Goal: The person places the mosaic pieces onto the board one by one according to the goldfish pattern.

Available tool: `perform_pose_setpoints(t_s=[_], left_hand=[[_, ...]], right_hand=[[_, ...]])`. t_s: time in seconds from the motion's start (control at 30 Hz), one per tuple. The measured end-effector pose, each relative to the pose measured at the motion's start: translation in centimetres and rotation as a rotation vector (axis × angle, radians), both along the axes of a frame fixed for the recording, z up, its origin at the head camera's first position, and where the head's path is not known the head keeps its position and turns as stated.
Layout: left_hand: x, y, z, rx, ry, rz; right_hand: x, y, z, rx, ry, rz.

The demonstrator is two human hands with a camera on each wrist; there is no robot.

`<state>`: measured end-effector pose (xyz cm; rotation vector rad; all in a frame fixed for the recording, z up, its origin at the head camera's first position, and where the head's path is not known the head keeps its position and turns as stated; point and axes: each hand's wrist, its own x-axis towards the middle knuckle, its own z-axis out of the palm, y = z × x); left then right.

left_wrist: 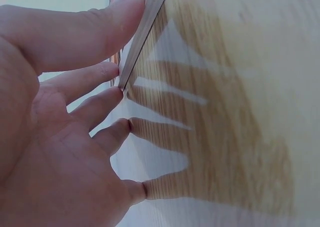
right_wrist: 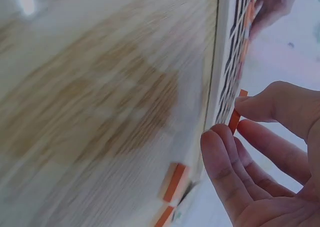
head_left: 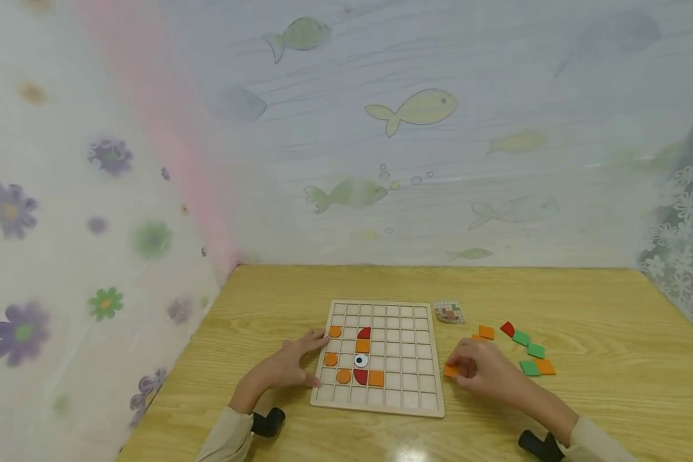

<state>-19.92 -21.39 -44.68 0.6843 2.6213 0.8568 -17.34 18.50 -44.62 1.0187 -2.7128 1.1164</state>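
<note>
A wooden grid board (head_left: 375, 408) lies on the table. On its left side are three orange round tiles (head_left: 344, 376), two red quarter-round tiles (head_left: 364, 333), two orange square tiles (head_left: 376, 378) and a white eye tile (head_left: 360, 360). My left hand (head_left: 285, 364) touches the board's left edge, its fingers spread; the left wrist view shows the fingertips and thumb along that edge. Just right of the board, my right hand (head_left: 489, 373) pinches an orange tile (right_wrist: 234, 118) between thumb and fingers.
Right of the board lie loose orange tiles (head_left: 486, 332), several green tiles (head_left: 536, 350) and a red quarter-round tile (head_left: 507, 328). A small pattern card (head_left: 449, 312) is by the board's upper right corner. Printed curtains (head_left: 410, 212) hang behind the table (head_left: 589, 308).
</note>
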Motion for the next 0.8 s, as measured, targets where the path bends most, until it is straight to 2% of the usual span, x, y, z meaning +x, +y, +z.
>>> perform_pose_setpoints(t_s=[0.17, 0.33, 0.63, 0.8], left_hand=[[-0.1, -0.1, 0.0, 0.009, -0.009, 0.007], [-0.1, -0.2, -0.1, 0.026, -0.013, -0.002], [0.1, -0.3, 0.0, 0.029, -0.025, 0.006], [-0.2, -0.2, -0.2, 0.016, -0.017, 0.001]], right_hand=[[-0.2, -1.1, 0.2, -0.044, 0.004, 0.044], [-0.4, -2.2, 0.2, -0.055, 0.008, 0.049], [-0.4, -4.0, 0.5, -0.073, -0.061, 0.071], [-0.4, -4.9, 0.4, -0.083, -0.046, 0.093]])
